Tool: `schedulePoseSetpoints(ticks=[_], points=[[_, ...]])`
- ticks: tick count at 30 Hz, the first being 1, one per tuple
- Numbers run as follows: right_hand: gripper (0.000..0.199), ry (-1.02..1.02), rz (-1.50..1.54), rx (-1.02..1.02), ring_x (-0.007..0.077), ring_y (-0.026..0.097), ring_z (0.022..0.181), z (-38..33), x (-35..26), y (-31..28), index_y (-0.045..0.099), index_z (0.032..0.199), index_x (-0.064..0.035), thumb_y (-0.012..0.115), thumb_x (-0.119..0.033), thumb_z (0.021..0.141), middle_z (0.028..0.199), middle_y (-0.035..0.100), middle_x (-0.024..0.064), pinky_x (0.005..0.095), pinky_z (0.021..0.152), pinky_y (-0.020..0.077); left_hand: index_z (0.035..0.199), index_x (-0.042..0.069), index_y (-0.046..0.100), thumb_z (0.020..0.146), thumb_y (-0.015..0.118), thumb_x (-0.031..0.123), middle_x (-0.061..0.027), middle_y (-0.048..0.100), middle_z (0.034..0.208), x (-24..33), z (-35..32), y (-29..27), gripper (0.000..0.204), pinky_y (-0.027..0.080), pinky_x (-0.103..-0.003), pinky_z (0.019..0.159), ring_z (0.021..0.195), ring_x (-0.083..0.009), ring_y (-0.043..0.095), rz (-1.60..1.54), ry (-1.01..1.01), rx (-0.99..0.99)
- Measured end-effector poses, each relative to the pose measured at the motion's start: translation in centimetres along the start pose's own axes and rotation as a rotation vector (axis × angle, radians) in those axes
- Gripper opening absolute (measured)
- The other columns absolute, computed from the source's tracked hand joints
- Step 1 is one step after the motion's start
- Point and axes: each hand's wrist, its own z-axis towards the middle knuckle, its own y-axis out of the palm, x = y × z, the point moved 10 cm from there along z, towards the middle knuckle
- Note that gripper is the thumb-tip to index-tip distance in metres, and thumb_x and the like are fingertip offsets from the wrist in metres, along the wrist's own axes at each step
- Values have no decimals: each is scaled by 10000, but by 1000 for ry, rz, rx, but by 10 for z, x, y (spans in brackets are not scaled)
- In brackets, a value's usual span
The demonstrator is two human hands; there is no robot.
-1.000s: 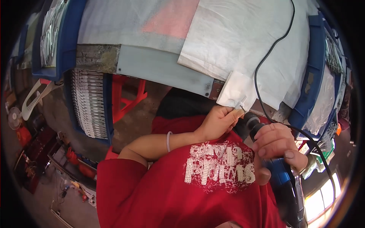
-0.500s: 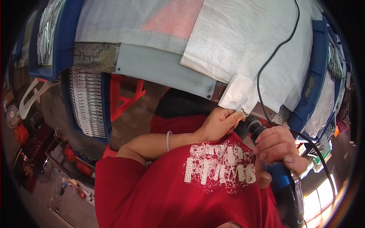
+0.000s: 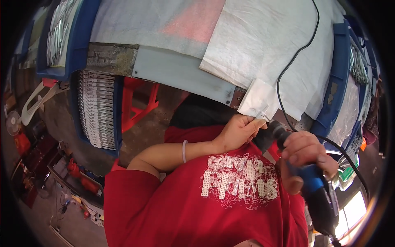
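My left hand (image 3: pixel 238 133) is closed in a pinch at the table's front edge. It holds a small silvery metal piece (image 3: pixel 262 114) against a folded white cloth pad (image 3: pixel 256 98). My right hand (image 3: pixel 306 154) grips a blue-and-black power drill (image 3: pixel 314 187) around its front part. The drill points up and left, its black chuck (image 3: pixel 279 131) close to my left fingertips. A thin bit reaches toward the metal piece; whether they touch I cannot tell. My left fingers cover part of the piece.
White cloth (image 3: pixel 271 49) covers the table, and a black cord (image 3: pixel 284 74) runs over it. At left, blue bins (image 3: pixel 78 49) hold rows of metal parts (image 3: pixel 96 109) beside a red stool (image 3: pixel 140 99). Another blue bin (image 3: pixel 333 86) stands at right.
The drill and my right hand have shifted slightly right and down, so more of the drill's body shows. My left hand keeps its pinch on the metal piece. The view has tilted a little.
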Motion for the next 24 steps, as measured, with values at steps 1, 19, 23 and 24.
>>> schedulePoseSetpoints(ticks=[1,19,23,24], points=[[495,-15,-11,78,177,548,565,-1,-6,-10,382,1192,-40,636,-299,856,726,529,61,333,552,462,890,32,623,977,501,225,44,463,624,-1,0,2,244,311,-199,432,490,-30,387,26,-29,-6],[353,1017,-50,446,125,585,588,-98,81,-53,490,1101,41,614,19,771,903,671,170,230,554,474,1268,29,460,993,446,172,-98,640,818,132,-89,2,311,432,-205,530,563,-74,522,379,146,-251],[370,901,23,511,131,575,590,-82,62,-56,467,1106,29,604,24,763,878,660,168,238,555,470,1166,35,512,955,522,137,-59,614,833,260,-112,-17,235,443,-206,561,616,-74,540,698,550,101],[380,882,27,520,132,574,593,-79,59,-58,459,1112,25,604,25,761,877,657,168,237,555,470,1140,41,538,943,567,170,-20,592,835,297,-110,-20,237,443,-202,565,634,-58,533,830,668,169]])
